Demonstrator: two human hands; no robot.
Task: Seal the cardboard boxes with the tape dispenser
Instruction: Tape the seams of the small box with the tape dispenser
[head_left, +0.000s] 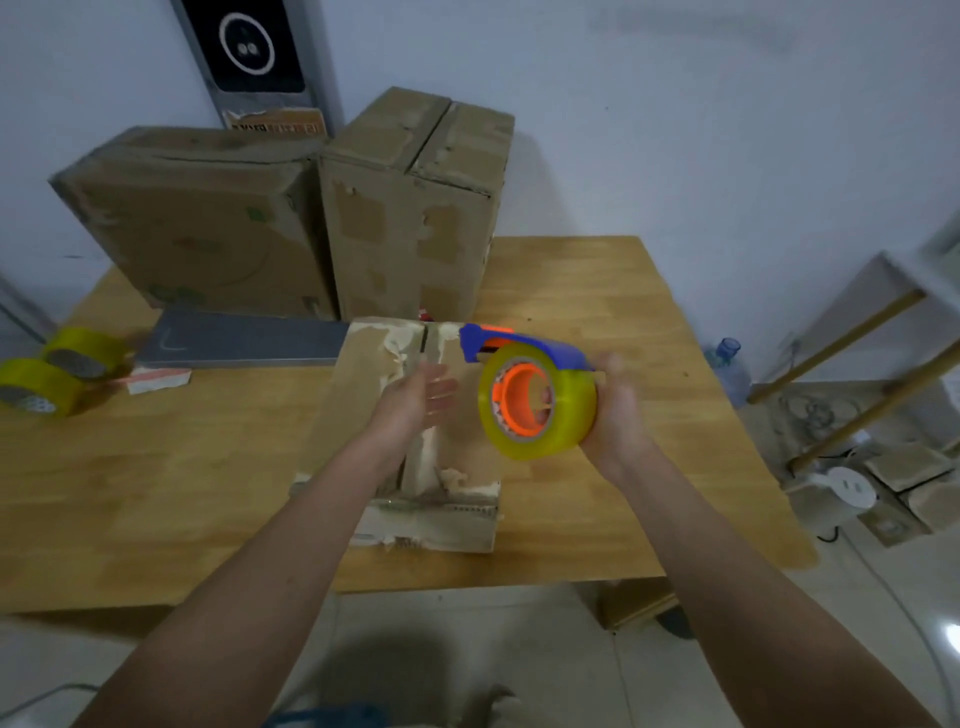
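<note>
I hold the tape dispenser (530, 395) tight in my right hand (615, 410) just above the box (363, 395) on the table (156, 493), left hand (415, 397) open over its seam, ready to tape.

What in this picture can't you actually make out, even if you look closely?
Head view, the only one:
- The printing on the worn brown cardboard box at back left is too blurred to read.
- The left hand is motion-blurred; whether it touches the low cardboard box beneath is unclear.
- The right hand hides the handle of the blue and orange tape dispenser.
- The boxes' contents are hidden by closed flaps.
</note>
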